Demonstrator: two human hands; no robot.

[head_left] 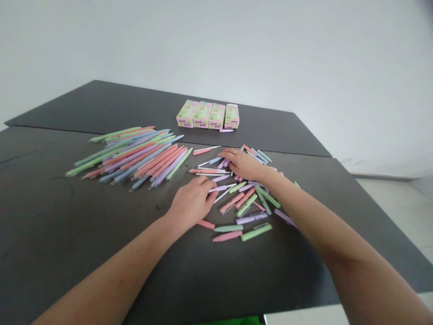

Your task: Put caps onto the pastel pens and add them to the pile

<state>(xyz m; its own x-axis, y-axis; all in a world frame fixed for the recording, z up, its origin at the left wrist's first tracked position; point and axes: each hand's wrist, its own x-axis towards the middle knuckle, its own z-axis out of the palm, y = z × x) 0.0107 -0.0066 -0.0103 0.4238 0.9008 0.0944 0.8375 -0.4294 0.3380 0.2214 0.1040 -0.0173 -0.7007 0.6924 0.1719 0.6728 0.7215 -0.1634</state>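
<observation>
My left hand (193,201) is closed around a purple pen front part (218,188) with a white refill sticking out to the right. My right hand (244,164), a ring on one finger, reaches into the pile of loose pen parts with its fingers bent down. Its fingertips are at some purple pen pieces (223,163); what they pinch, if anything, is hidden. Around both hands lie barrels in green, red, blue and purple. Closest to me are a green clip barrel (256,232), a red pen tip section (227,236) and a teal one (228,228).
At the left lies a big heap of assembled pens (135,155) in pastel colours. Several green-and-pink boxes (202,114) stand side by side at the back, a purple pen part (226,131) before them. The dark tables (84,253) meet at a seam; a wall rises behind.
</observation>
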